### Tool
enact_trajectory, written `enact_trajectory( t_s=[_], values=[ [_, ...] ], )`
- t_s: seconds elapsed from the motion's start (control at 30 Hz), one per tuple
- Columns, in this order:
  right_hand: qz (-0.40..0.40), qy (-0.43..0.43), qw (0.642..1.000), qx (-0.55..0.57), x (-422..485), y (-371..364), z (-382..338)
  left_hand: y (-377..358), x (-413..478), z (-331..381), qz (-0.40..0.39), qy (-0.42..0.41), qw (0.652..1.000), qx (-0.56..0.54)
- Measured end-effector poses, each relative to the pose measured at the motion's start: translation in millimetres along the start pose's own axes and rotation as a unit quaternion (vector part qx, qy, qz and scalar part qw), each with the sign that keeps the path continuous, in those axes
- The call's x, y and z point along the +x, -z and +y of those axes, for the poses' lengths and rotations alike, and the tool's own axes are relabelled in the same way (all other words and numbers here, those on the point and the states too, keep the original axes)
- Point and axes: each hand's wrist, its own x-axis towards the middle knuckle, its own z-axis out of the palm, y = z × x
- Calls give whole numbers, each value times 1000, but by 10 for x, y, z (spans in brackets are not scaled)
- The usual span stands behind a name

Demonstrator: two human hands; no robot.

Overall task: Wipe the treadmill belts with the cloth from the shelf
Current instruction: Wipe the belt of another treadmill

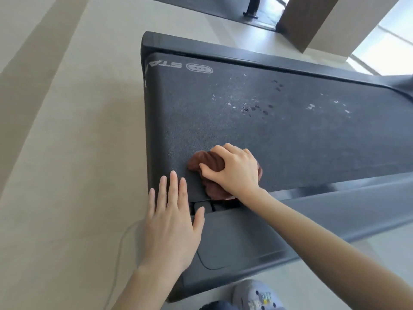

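Cloth (209, 166) gripped by right hand (235, 170) on treadmill belt (279, 130)

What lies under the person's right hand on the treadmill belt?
A bunched brown cloth, gripped by the right hand, rests on the black treadmill belt. The hand covers the cloth's middle, and the belt beneath the cloth is hidden.

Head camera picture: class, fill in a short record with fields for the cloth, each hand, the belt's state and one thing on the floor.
cloth: cloth, brown, bunched, lying on the treadmill belt near its corner
right hand: right hand grips the cloth and holds it against the belt
left hand: left hand, fingers straight, lies flat at the belt's edge
belt state: pale and dark spots farther along, away from the cloth
floor: thin cable near the left hand
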Motion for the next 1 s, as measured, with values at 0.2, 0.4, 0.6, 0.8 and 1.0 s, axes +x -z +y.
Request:
enact_trajectory(
  t_s=[0.2, 0.4, 0.6, 0.8, 1.0],
  values=[
    [-12, 0, 1000, -16, 809, -401, 269, -98, 407, -74, -2, -21, 1000, 19],
    [-58, -8, 998, -15, 1691, -779, 522, -112, 427, -80, 7, -30, 999, 27],
    [-38, 26, 999, -9, 1495, -707, 527, -132, 653, -99, -1, -33, 998, 48],
    [-16, 116, 992, 47, 281, -22, 584, -179, 981, -160, 4, -31, 999, 25],
    [-43, 149, 985, 72, 124, 72, 585, -150, 962, -136, 17, -18, 1000, -15]
  ],
)
